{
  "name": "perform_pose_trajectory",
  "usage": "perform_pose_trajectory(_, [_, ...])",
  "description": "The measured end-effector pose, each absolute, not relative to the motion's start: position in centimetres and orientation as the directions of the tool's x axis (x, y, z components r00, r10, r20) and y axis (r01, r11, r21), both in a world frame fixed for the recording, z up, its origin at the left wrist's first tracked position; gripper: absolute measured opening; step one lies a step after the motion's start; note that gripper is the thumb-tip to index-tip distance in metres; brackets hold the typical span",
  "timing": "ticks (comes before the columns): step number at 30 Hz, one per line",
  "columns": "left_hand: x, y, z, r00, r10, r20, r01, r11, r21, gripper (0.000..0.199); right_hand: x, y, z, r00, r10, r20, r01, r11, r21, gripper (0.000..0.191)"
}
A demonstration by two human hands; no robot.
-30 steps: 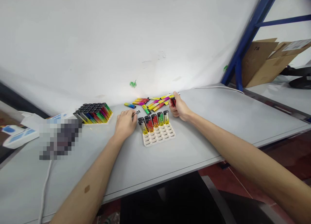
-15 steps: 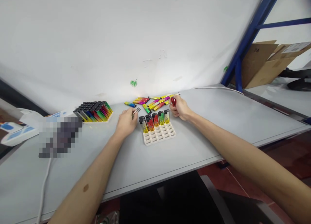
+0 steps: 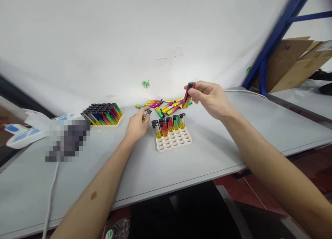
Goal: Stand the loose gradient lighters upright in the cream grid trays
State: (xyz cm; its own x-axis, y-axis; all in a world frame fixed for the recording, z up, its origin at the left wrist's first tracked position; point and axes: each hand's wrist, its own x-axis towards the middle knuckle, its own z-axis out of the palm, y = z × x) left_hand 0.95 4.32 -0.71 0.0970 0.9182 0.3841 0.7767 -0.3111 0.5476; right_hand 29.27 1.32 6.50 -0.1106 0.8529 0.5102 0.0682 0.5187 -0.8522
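Note:
My right hand (image 3: 207,95) is closed on a red-and-yellow lighter (image 3: 188,94), held upright with its black top uppermost, above the table. My left hand (image 3: 138,124) is closed on another lighter (image 3: 146,114), mostly hidden by the fingers, just left of a white holed rack (image 3: 173,147). In the rack's back rows stand several lighters with black tops, among them a red lighter (image 3: 169,124) and a green lighter (image 3: 176,122); its front rows of holes are bare. Behind it lies a loose heap of shiny multicoloured lighters (image 3: 171,107).
A full rack of upright lighters (image 3: 103,114) stands at left. Beside it are a white-and-blue box (image 3: 28,132), a blurred-out dark object (image 3: 68,140) and a white cable (image 3: 52,194). A blue metal frame (image 3: 275,42) and cardboard boxes (image 3: 287,66) are at right.
My right hand has lifted away from the heap, raising the red-and-yellow lighter upright into clear view. My left hand stays beside the rack with its lighter. The view has shifted slightly.

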Motion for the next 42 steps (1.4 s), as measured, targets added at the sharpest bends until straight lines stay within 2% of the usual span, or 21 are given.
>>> perform_pose_trajectory(4, [1.0,4.2,-0.5,0.089,0.917,0.388,0.758,-0.315,0.572,0.041,28.7,-0.3,6.8,-0.319,0.847,0.425,0.030,0.457,-0.889,0.039])
perform_pose_trajectory(7, [1.0,4.2,-0.4,0.081,0.915,0.395,0.744,-0.319,0.587,0.040,27.6,-1.0,5.9,-0.409,0.819,0.402,0.102,0.479,-0.872,0.036])
perform_pose_trajectory(13, [1.1,3.9,-0.3,0.049,0.910,0.411,0.721,-0.317,0.616,0.039,25.7,-2.0,4.2,-0.480,0.744,0.464,0.421,0.660,-0.622,0.023])
perform_pose_trajectory(17, [1.2,3.9,-0.3,0.045,0.917,0.396,0.709,-0.309,0.634,0.040,25.7,-2.1,3.9,-0.543,0.695,0.471,0.522,0.719,-0.459,0.021])
perform_pose_trajectory(23, [1.1,4.2,-0.5,0.060,0.920,0.387,0.733,-0.304,0.609,0.029,26.1,-1.8,3.7,-0.501,0.698,0.512,0.616,0.703,-0.356,0.025])
perform_pose_trajectory(30, [1.2,3.9,-0.3,0.066,0.925,0.375,0.717,-0.306,0.627,0.030,26.1,-1.6,3.6,-0.493,0.711,0.502,0.669,0.679,-0.304,0.026])
perform_pose_trajectory(36, [1.2,3.9,-0.3,0.071,0.925,0.373,0.703,-0.312,0.639,0.029,25.9,-1.9,3.6,-0.551,0.666,0.503,0.654,0.719,-0.235,0.026])
perform_pose_trajectory(39, [1.2,4.1,-0.6,0.080,0.931,0.356,0.649,-0.320,0.691,0.029,25.7,-1.9,3.2,-0.497,0.620,0.607,0.655,0.727,-0.206,0.022])
perform_pose_trajectory(42, [1.3,4.4,-1.0,0.089,0.938,0.336,0.584,-0.322,0.745,0.034,25.5,-1.6,2.9,-0.367,0.551,0.750,0.670,0.716,-0.198,0.019])
